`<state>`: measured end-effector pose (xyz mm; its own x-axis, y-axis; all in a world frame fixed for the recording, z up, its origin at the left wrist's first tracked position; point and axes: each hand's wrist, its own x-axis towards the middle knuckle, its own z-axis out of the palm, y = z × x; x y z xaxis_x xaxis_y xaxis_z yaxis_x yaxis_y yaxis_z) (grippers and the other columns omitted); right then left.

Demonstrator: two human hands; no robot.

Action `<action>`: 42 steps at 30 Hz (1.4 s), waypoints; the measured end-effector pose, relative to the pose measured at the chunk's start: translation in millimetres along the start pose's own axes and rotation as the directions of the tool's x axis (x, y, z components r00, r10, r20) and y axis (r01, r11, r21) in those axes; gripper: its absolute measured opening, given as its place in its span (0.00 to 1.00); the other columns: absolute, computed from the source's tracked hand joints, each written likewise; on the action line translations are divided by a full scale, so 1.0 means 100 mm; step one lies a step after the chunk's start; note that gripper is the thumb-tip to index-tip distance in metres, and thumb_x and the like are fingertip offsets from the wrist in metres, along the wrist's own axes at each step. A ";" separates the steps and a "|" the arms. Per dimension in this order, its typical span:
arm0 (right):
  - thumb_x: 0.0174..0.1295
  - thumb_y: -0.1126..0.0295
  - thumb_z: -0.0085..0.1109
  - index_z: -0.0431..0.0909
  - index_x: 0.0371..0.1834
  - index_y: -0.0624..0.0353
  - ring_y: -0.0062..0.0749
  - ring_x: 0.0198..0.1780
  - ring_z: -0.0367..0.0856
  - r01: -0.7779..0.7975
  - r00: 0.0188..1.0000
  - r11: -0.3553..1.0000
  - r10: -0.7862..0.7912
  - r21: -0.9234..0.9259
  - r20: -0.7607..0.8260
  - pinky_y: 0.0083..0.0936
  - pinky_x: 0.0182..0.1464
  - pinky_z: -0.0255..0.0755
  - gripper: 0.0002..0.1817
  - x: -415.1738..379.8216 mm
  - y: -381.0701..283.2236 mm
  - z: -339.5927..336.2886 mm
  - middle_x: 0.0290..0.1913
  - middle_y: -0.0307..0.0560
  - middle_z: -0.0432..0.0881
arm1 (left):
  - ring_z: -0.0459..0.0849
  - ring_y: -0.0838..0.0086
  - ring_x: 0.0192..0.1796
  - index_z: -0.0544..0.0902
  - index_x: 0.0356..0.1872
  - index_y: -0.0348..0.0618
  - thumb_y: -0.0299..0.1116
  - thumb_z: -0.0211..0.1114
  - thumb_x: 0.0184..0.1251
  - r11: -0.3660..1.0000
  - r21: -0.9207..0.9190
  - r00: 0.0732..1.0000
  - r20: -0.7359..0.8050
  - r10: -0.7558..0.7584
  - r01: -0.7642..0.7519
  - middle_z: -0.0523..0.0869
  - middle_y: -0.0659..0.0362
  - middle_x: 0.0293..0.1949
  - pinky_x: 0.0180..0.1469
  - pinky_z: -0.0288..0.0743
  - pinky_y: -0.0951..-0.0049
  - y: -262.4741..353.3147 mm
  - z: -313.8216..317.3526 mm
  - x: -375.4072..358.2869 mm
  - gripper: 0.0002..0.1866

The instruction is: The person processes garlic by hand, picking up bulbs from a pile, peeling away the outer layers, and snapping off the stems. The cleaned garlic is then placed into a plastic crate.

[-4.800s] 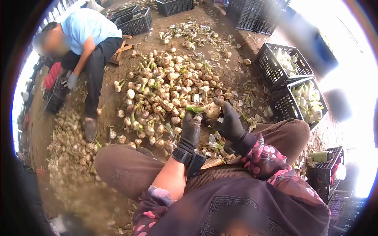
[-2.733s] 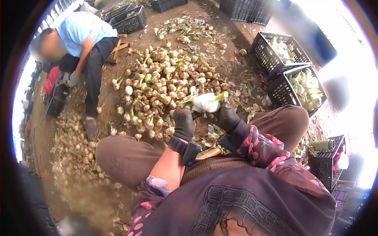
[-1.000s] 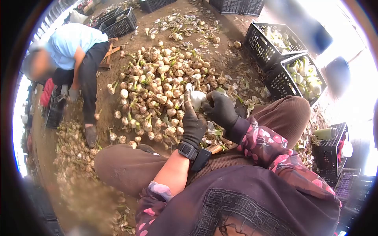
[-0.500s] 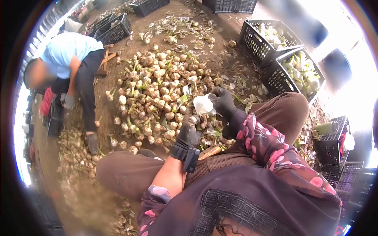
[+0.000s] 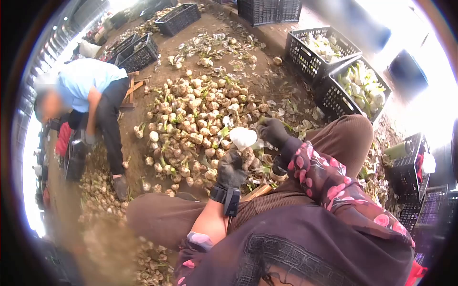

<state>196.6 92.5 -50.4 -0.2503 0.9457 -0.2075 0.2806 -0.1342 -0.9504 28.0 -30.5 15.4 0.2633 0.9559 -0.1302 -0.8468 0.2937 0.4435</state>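
Note:
A clean white garlic bulb [image 5: 243, 137] shows between my hands, above the right side of a big heap of unpeeled garlic [image 5: 191, 124]. My left hand [image 5: 232, 169], in a dark glove with a black device at the wrist, is just below the bulb, its fingers curled up beside a brownish bulb. To the right, my right hand [image 5: 274, 132], also dark-gloved, is closed near the white bulb's stem side; what its fingers pinch is too small to make out.
Two black crates [image 5: 350, 97] of trimmed garlic stand at the upper right. Another person [image 5: 90, 86] in a light blue shirt sits at the left beside more garlic. A crate with a green cylinder [image 5: 398, 150] is at the right. Loose peels litter the ground.
My right hand has drawn slightly right and down from the white bulb. My left hand's fingers look more curled. The whole view has shifted slightly.

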 end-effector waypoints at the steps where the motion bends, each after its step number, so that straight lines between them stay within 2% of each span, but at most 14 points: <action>1: 0.61 0.72 0.58 0.73 0.53 0.63 0.31 0.38 0.81 -0.274 0.961 0.923 0.249 0.271 0.123 0.23 0.36 0.76 0.17 -0.03 -0.08 -0.03 0.37 0.46 0.80 | 0.67 0.77 0.20 0.75 0.39 0.41 0.37 0.51 0.65 1.000 -0.024 0.999 -0.055 0.005 -0.006 0.71 0.61 0.24 0.28 0.61 0.71 0.04 0.02 0.01 0.11; 5: 0.62 0.64 0.62 0.73 0.55 0.63 0.28 0.39 0.81 -0.404 0.898 0.608 0.122 0.683 0.423 0.24 0.45 0.75 0.21 -0.42 -0.54 0.01 0.40 0.47 0.82 | 0.66 0.77 0.18 0.76 0.35 0.43 0.38 0.53 0.63 0.980 -0.192 0.995 0.093 -0.028 0.046 0.71 0.62 0.23 0.24 0.61 0.75 0.12 0.09 0.01 0.09; 9: 0.60 0.66 0.64 0.73 0.55 0.63 0.22 0.39 0.79 0.079 0.887 0.852 -0.297 0.517 0.354 0.21 0.44 0.74 0.22 -0.54 -0.69 0.18 0.42 0.42 0.83 | 0.80 0.76 0.33 0.77 0.48 0.39 0.34 0.55 0.66 0.913 0.398 0.991 0.050 -0.122 0.092 0.82 0.59 0.36 0.35 0.75 0.79 0.01 -0.48 0.17 0.14; 11: 0.61 0.68 0.63 0.74 0.55 0.65 0.19 0.34 0.79 0.395 0.897 0.909 -0.351 -0.131 0.269 0.20 0.37 0.74 0.20 -0.61 -0.80 0.22 0.36 0.40 0.82 | 0.75 0.79 0.24 0.78 0.41 0.41 0.33 0.52 0.67 0.685 0.724 0.947 -0.159 0.278 -0.080 0.79 0.63 0.27 0.25 0.67 0.81 -0.07 -0.29 0.14 0.10; 12: 0.60 0.70 0.63 0.77 0.51 0.64 0.19 0.32 0.78 0.210 0.922 0.962 -0.254 0.171 0.293 0.19 0.35 0.73 0.16 -0.72 -0.99 0.23 0.31 0.38 0.82 | 0.73 0.80 0.21 0.79 0.38 0.42 0.33 0.51 0.68 0.620 0.785 0.921 -0.247 0.301 0.008 0.77 0.65 0.23 0.22 0.64 0.83 0.03 -0.12 0.06 0.09; 19: 0.59 0.67 0.65 0.75 0.52 0.61 0.24 0.40 0.75 0.218 0.976 0.974 -0.216 0.066 -0.031 0.21 0.45 0.72 0.19 -0.22 -0.48 -0.04 0.43 0.44 0.79 | 0.67 0.77 0.18 0.76 0.36 0.44 0.47 0.45 0.71 0.954 0.229 0.980 -0.008 -0.200 0.196 0.71 0.64 0.19 0.22 0.62 0.75 0.08 -0.29 0.00 0.17; 23: 0.56 0.62 0.68 0.74 0.57 0.58 0.30 0.49 0.76 0.410 0.810 0.880 -0.472 0.240 0.347 0.27 0.54 0.70 0.26 -0.60 -0.69 0.23 0.49 0.45 0.77 | 0.76 0.78 0.36 0.76 0.49 0.41 0.53 0.52 0.67 0.869 0.443 0.964 0.038 -0.264 0.221 0.80 0.62 0.41 0.35 0.69 0.81 -0.04 -0.60 0.11 0.25; 26: 0.56 0.62 0.67 0.77 0.51 0.60 0.28 0.40 0.79 0.144 0.978 0.952 -0.179 0.268 0.111 0.25 0.45 0.73 0.21 -0.38 -0.43 -0.11 0.40 0.43 0.81 | 0.76 0.82 0.33 0.74 0.54 0.41 0.46 0.54 0.69 0.331 0.927 0.930 0.266 -0.254 -0.175 0.81 0.63 0.35 0.33 0.70 0.82 -0.12 -0.73 0.28 0.21; 29: 0.60 0.66 0.62 0.78 0.46 0.57 0.23 0.33 0.76 0.186 0.922 0.880 -0.003 0.438 -0.387 0.21 0.32 0.73 0.13 -0.41 -0.68 -0.85 0.35 0.40 0.79 | 0.76 0.82 0.29 0.73 0.57 0.41 0.32 0.51 0.68 0.558 0.745 0.913 -0.169 -0.372 0.365 0.81 0.64 0.30 0.28 0.68 0.85 -0.06 -0.03 0.18 0.17; 31: 0.63 0.68 0.58 0.76 0.46 0.55 0.25 0.34 0.77 0.515 0.841 0.363 -0.040 0.777 -0.539 0.24 0.32 0.74 0.10 -0.14 -0.48 -1.45 0.34 0.40 0.78 | 0.75 0.82 0.28 0.74 0.56 0.41 0.31 0.52 0.68 0.563 0.770 0.946 -0.166 -0.279 0.301 0.80 0.64 0.30 0.26 0.67 0.85 -0.11 0.00 0.22 0.17; 33: 0.62 0.71 0.52 0.72 0.42 0.57 0.35 0.39 0.79 0.662 0.710 0.262 0.078 0.702 -0.700 0.30 0.42 0.76 0.07 -0.17 -0.47 -1.64 0.37 0.45 0.78 | 0.75 0.82 0.26 0.74 0.56 0.41 0.30 0.53 0.67 0.565 0.792 0.972 -0.169 -0.163 0.232 0.80 0.64 0.29 0.25 0.67 0.85 -0.15 -0.10 0.23 0.17; 36: 0.60 0.72 0.55 0.77 0.36 0.58 0.33 0.41 0.78 0.519 0.806 0.739 -0.256 0.429 -0.534 0.27 0.43 0.74 0.04 -0.18 -0.16 -1.16 0.39 0.44 0.80 | 0.74 0.80 0.22 0.75 0.50 0.43 0.36 0.54 0.69 0.472 0.860 0.979 0.141 0.149 -0.196 0.79 0.64 0.26 0.22 0.65 0.83 -0.17 -0.29 0.34 0.13; 38: 0.64 0.67 0.55 0.81 0.39 0.60 0.24 0.39 0.79 0.410 0.912 0.842 -0.370 0.350 -0.179 0.25 0.44 0.73 0.09 -0.25 -0.10 -0.57 0.38 0.41 0.82 | 0.73 0.79 0.22 0.78 0.40 0.43 0.42 0.53 0.72 0.932 0.114 0.939 -0.071 -0.337 0.343 0.80 0.64 0.27 0.24 0.68 0.77 -0.13 -0.21 0.30 0.13; 42: 0.63 0.63 0.61 0.81 0.43 0.63 0.19 0.40 0.78 0.255 0.938 0.944 -0.295 0.211 0.184 0.23 0.42 0.74 0.14 -0.65 -0.58 0.02 0.40 0.41 0.84 | 0.74 0.80 0.26 0.79 0.41 0.48 0.55 0.47 0.72 0.823 0.525 0.976 -0.079 -0.204 0.214 0.80 0.64 0.30 0.25 0.68 0.79 -0.04 0.00 0.15 0.22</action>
<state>194.5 38.0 17.7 -0.4882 0.8717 0.0430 0.0054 0.0523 -0.9986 35.2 -17.2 12.1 0.3928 0.8736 -0.2873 -0.3980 0.4431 0.8033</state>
